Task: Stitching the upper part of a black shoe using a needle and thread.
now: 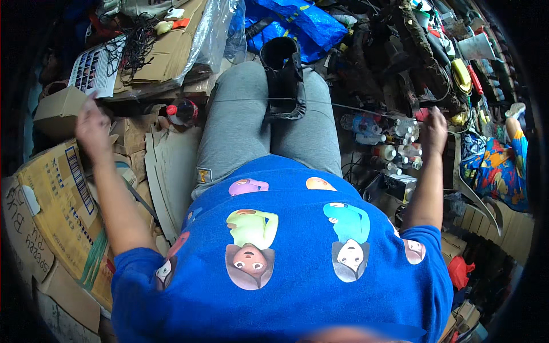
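A black shoe point(284, 86) is wedged upright between my grey-trousered thighs, its opening toward me. A thin dark thread point(354, 108) crosses it and stretches taut out to both sides. Far out to the right, my right hand point(436, 132) is closed in a fist round the thread's end. My left hand point(94, 128) is raised on the far left, beside a small cardboard box point(60, 111). It is smeared by motion, with its fingers drawn together where the thread leads. Any needle or awl is too small to make out.
A bottle with a red cap point(182, 112) stands by my left thigh. Stacked cardboard point(63, 200) lines the left. Several plastic bottles point(394, 143) lie right of my knees. A blue tarp point(300, 26) lies ahead. A curved metal piece point(477, 200) and another person's colourful clothing point(503, 166) are farther right.
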Demonstrator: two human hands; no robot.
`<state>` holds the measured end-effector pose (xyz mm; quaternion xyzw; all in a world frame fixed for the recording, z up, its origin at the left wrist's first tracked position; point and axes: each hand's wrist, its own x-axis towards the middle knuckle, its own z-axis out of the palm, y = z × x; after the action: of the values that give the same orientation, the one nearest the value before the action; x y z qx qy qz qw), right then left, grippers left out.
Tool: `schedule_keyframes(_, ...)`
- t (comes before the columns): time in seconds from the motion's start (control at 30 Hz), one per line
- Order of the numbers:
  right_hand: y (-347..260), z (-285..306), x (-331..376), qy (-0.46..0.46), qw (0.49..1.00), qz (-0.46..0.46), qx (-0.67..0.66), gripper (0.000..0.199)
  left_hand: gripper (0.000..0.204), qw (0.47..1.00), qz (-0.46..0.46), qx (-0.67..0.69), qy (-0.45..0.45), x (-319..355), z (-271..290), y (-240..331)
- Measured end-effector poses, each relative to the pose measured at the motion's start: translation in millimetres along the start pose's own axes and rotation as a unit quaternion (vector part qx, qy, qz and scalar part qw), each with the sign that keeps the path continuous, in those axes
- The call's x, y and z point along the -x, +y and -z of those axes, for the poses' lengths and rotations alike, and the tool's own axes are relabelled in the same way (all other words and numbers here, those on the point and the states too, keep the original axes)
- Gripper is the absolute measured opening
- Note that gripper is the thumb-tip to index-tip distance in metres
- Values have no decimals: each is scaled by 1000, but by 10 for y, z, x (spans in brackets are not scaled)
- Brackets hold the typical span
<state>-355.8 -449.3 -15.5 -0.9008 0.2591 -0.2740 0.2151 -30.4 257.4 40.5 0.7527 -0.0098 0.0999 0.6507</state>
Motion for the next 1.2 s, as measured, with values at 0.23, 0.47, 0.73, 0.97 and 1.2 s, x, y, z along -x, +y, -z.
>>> schedule_keyframes(0.23, -1210, -625, 114, -279, 905, -208, -243, 25, 43, 954, 22, -29, -297, 498, -1603, 128)
schedule_keyframes(0.47, -2364, -1244, 104, -378, 901, 77, -197, 15, 73, 850, -242, -97, -457, 826, -2922, -159)
schedule_keyframes(0.73, -2265, -1272, 33, -423, 877, 101, -206, 16, 32, 749, -167, -205, -608, 780, -2972, 218)
schedule_keyframes(0.97, -2301, -1270, -1, -413, 872, 182, -187, 17, 28, 752, 0, -102, -652, 756, -2982, 76)
schedule_keyframes(1.2, -2334, -1337, 107, -419, 864, 165, -226, 19, 29, 752, 73, -28, -654, 747, -2982, -10)
